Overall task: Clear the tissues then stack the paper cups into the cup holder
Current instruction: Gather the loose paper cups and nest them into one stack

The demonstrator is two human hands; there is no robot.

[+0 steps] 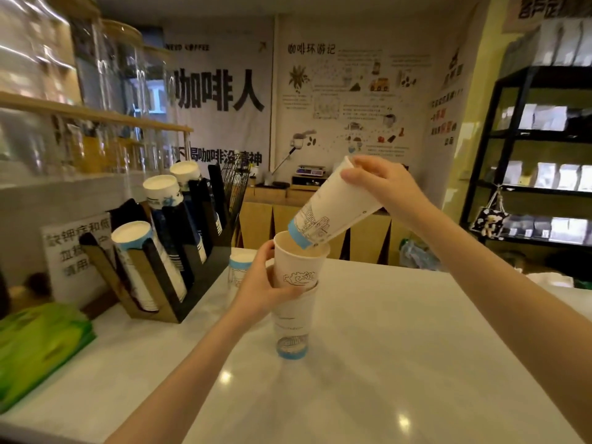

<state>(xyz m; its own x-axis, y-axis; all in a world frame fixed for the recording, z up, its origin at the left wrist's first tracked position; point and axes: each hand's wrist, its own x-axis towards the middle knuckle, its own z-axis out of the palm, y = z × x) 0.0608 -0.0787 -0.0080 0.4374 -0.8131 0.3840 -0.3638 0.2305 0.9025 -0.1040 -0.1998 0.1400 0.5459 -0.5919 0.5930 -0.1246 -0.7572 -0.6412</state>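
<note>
My left hand [262, 283] grips a short stack of white paper cups [296, 302] standing upright on the white counter [400, 347]. My right hand [381, 184] holds a single white paper cup [333, 209] with a blue base by its rim, tilted, its base dipping into the mouth of the stack's top cup. The black slanted cup holder [179, 251] stands at the left with three rows of cups in it. One more cup [238, 267] stands upside down behind my left hand. No tissues show.
A green packet [35, 344] lies at the counter's left edge. A printed sign [77, 254] leans behind the holder. Glass jars fill the shelves at the upper left. Black shelving [538, 155] with white bags stands at the right.
</note>
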